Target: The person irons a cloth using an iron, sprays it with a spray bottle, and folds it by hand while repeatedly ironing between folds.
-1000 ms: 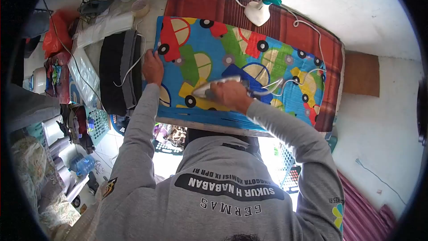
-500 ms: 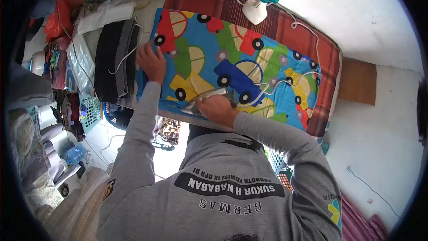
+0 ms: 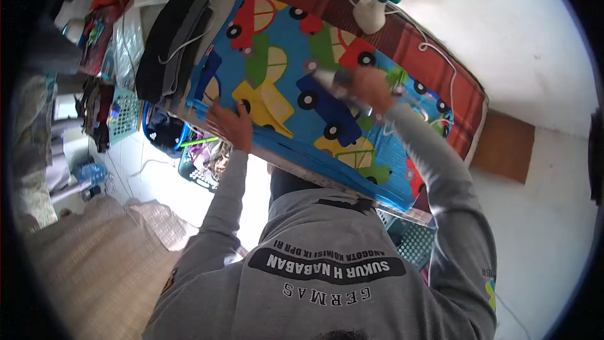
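Note:
A blue cloth [image 3: 283,97] printed with colourful cars lies spread on the padded surface. My right hand [image 3: 371,88] is closed around the handle of a clothes iron [image 3: 333,82], which is over the cloth's middle, right of centre; both are blurred by motion. On the left, my left hand [image 3: 229,124] rests at the cloth's near edge, thumb apart from the fingers. Part of the cloth's near side hangs along the table's edge. A white cord [image 3: 418,104] runs from the iron across the cloth to the right.
Behind the cloth, a white spray bottle [image 3: 370,16] with a green trigger stands on the red checked pad [image 3: 462,97]. Folded dark clothes [image 3: 167,50] lie at left, beside clear plastic packaging [image 3: 129,38]. Below are a basket [image 3: 192,167] of clothes and a green basket [image 3: 412,242].
My right hand has carried the iron from the near edge up and right over the cloth. My left hand has come down to the near edge. The view has shifted and tilted.

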`<state>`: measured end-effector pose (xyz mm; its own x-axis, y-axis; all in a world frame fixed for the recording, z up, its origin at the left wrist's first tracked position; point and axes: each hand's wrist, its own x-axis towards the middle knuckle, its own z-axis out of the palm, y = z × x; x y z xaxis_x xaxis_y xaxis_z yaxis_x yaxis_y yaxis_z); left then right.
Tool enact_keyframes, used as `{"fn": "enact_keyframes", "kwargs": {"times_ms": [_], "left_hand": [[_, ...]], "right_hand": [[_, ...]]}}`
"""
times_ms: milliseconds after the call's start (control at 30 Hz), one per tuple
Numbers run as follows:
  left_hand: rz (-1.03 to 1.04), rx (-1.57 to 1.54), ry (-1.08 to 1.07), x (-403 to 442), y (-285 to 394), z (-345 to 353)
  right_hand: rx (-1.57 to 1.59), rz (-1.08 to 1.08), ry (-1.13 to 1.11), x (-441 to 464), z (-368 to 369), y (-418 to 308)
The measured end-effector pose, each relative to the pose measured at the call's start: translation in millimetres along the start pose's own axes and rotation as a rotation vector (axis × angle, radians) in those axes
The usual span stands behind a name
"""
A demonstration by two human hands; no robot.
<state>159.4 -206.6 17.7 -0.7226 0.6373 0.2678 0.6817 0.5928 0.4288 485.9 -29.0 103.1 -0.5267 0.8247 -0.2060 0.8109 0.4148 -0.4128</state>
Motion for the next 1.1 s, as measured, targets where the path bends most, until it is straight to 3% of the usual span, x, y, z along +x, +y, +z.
{"fn": "enact_keyframes", "kwargs": {"times_ms": [100, 133, 233, 333, 433, 533, 567, 600, 633, 667, 700, 733, 833, 900, 967, 1000, 1067, 1100], "left_hand": [[-0.196, -0.178, -0.048, -48.3, 11.5, 4.2], [-0.157, -0.209, -0.063, -51.0, 11.9, 1.9], [-0.116, -0.220, -0.037, -51.6, 5.4, 9.4], [-0.139, -0.361, 0.023, -44.0, -10.0, 10.2], [-0.170, -0.476, 0.033, -47.7, -10.8, 2.0], [-0.109, -0.423, -0.075, -52.0, -3.3, 0.9], [0.010, -0.204, 0.060, -60.6, 3.6, 1.8], [0.132, 0.014, 0.193, -67.8, 9.4, 4.6], [0.146, 0.007, 0.187, -71.9, 9.8, 11.4], [0.234, 0.057, 0.052, -77.0, 6.6, 20.3], [0.322, 0.108, -0.081, -78.3, 5.2, 25.9], [0.262, 0.149, -0.135, -77.4, 4.5, 24.5], [0.267, 0.190, -0.112, -69.2, 6.2, 20.6], [0.215, 0.253, -0.169, -67.5, 18.8, 21.1], [0.273, 0.426, -0.227, -70.6, 38.4, 13.8], [0.264, 0.424, -0.233, -77.3, 47.3, 16.5], [0.537, 0.121, -0.226, -89.9, 71.3, 25.7], [0.536, 0.118, -0.230, -98.3, 84.2, 30.9]], "right_hand": [[-0.016, -0.216, 0.024, -30.3, 52.8, -65.7], [0.011, -0.251, 0.101, -31.8, 70.2, -76.7], [-0.007, -0.333, 0.033, -22.8, 72.1, -106.0], [-0.097, -0.511, 0.033, -45.3, 76.7, -92.3], [-0.046, -0.444, -0.002, -92.4, 68.3, -62.2], [-0.004, -0.408, -0.037, -126.6, 68.9, -51.5], [-0.004, -0.399, -0.032, -125.5, 80.4, -47.6], [0.017, -0.451, 0.162, -120.3, 100.9, -45.1], [0.024, -0.469, 0.264, -114.4, 103.8, -50.3], [0.030, -0.484, 0.368, -108.4, 106.2, -55.8], [0.022, -0.415, 0.280, -100.5, 89.0, -70.8], [0.018, -0.347, 0.192, -99.6, 79.1, -76.1], [-0.025, -0.406, 0.184, -123.3, 75.8, -50.5], [-0.097, -0.131, -0.008, -131.5, 62.7, -15.7], [-0.087, -0.126, 0.181, -128.6, 20.0, 38.8], [-0.117, 0.093, 0.224, -110.8, 16.5, 83.0], [-0.222, 0.107, 0.270, -88.7, -28.4, 154.2], [-0.212, 0.154, 0.315, -82.3, -43.4, 174.4]]}}
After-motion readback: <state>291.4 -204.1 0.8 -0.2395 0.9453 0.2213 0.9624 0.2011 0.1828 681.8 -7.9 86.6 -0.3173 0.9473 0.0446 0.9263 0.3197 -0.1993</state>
